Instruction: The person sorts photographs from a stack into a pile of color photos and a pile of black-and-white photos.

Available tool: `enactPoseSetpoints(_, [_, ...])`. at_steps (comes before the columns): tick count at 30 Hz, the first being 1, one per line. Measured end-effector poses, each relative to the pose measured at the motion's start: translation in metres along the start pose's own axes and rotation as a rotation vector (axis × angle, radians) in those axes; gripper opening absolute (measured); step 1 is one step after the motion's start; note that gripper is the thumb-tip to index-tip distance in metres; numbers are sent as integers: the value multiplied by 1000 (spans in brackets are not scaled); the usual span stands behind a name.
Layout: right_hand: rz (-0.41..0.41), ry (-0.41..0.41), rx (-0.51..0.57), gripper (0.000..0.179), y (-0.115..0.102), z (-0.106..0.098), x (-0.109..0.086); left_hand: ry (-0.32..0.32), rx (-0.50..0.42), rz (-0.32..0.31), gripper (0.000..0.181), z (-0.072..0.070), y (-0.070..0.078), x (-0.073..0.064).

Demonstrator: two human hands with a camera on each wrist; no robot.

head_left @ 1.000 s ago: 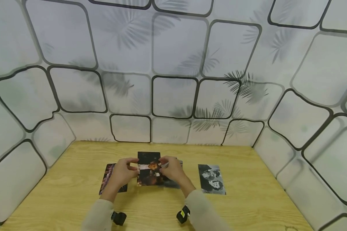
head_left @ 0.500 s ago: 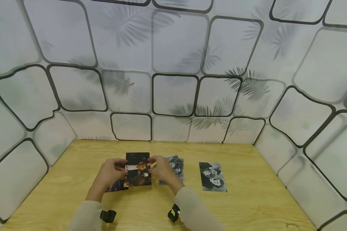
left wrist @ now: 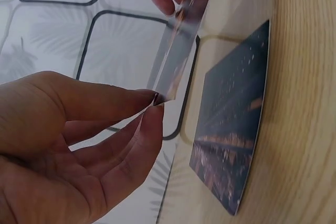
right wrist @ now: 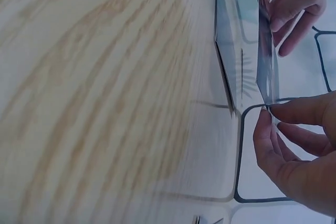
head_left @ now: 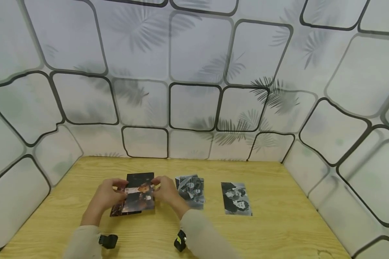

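Note:
A dark colour photo (head_left: 139,192) is held by its two side edges above the table. My left hand (head_left: 107,193) pinches its left edge between thumb and fingers, and my right hand (head_left: 166,190) pinches the right edge. In the left wrist view the photo (left wrist: 176,56) is seen nearly edge-on, apart from the tabletop. Beneath it lies another dark photo (left wrist: 231,124), showing rows of small lights; in the head view the held photo covers most of it.
A small overlapping pile of black-and-white photos (head_left: 191,190) lies right of my hands. Farther right is a single black-and-white photo (head_left: 236,198). Everything lies on a wood-grain table (head_left: 272,230), enclosed by patterned fabric walls (head_left: 194,108) at the back and sides.
Both hands have carried the held photo leftward, over the dark photo on the table. The black-and-white pile, partly covered before, now shows. The lone photo on the right stays put.

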State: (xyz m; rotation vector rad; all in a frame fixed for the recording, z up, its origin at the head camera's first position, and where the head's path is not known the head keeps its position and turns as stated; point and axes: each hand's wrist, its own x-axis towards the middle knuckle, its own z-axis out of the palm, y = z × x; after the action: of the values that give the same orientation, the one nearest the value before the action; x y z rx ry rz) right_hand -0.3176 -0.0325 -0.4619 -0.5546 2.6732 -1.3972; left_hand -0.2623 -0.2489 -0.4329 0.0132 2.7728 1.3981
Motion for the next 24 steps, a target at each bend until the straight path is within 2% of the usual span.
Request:
enactPoseSetpoints(7, [26,-34,16,42,-11,15,1,-7,6,-64,48,-8,-15,3])
enactPoseSetpoints(16, [0,-43,-78,42,-12,28,3,3,3,-101,46,-12,-19,4])
enactPoseSetpoints(24, [0,-49,-124,47,-15,36,2,12,51,-116,41,-14,-29,4])
